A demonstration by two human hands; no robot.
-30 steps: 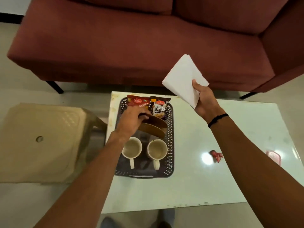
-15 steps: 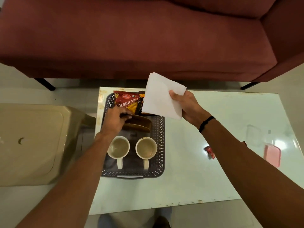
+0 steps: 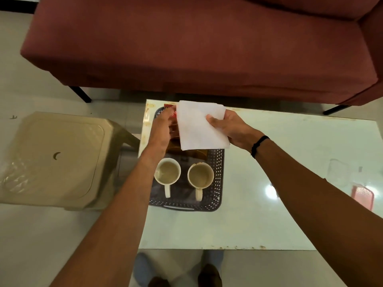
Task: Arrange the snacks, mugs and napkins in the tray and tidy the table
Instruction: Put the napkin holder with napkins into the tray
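Table (image 3: 269, 214) cleared of red scrap since a second ago | tray (image 3: 218, 172) holds mugs (image 3: 167, 172), snacks | napkins (image 3: 199, 125) now over tray, pinched by right hand (image 3: 230, 129) | left hand (image 3: 161, 129) at snacks, grip unclear | placement next, likely.

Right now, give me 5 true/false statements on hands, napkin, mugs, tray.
1. The right hand holds the napkin over the tray. True.
2. Three mugs stand in the tray. False: two mugs, left mug and right mug.
3. Both mug handles point toward the person. True.
4. The left hand rests on the sofa. False: it is over the tray's far end, by the snack packets.
5. The tray sits at the table's right end. False: left end.
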